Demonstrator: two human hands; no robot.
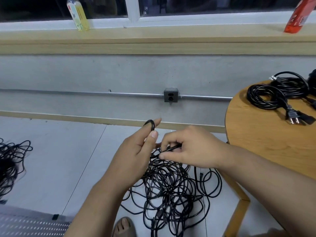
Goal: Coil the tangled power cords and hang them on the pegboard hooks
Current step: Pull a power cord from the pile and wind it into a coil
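Observation:
A tangled heap of thin black power cords lies on the grey floor below my hands. My left hand holds a small loop of black cord wound round its raised fingers, with the thumb pressing on it. My right hand pinches a strand of the same cord just to the right, between thumb and fingers. Thicker black cords, coiled, lie on the round wooden table at the right, plugs showing. A white perforated pegboard lies at the bottom left.
Another tangle of black cords lies at the left edge. The round wooden table stands close on the right, its leg beside the heap. A wall socket sits on the grey wall ahead. A bottle stands on the sill. My sandalled foot is below.

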